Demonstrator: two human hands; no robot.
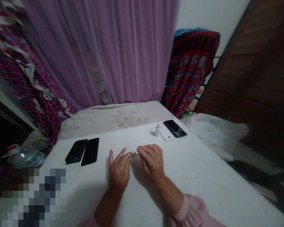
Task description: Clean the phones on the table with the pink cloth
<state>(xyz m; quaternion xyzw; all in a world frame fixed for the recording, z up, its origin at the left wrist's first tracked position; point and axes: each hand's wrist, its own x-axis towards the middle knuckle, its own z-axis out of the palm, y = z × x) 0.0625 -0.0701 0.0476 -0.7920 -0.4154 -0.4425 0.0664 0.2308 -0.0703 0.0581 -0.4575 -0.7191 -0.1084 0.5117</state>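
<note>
1. both hands pinch one slim shiny thing (134,154) in narrow grips: the left hand (119,171) has one end at its fingertips, and the right hand (152,162) has the other.
2. the slim shiny thing is between the two hands and looks to be just above the white table (203,183). it is too small to tell what it is.
3. two hands probably hold it so it stays steady. some left fingers stick up, maybe to keep out of the way.
4. four things look like phones. on the left are two: a blue-black phone (76,151) and, just beside it, a plain black phone (91,151). on the right are two more: a dark shiny phone (175,128) and a white phone (167,135).
5. they all lie flat, maybe so they cannot tip, and off to the sides, maybe so nobody bumps them.
6. one small white bottle (157,130) stands upright by the white phone; whether they touch is hard to tell.
</note>
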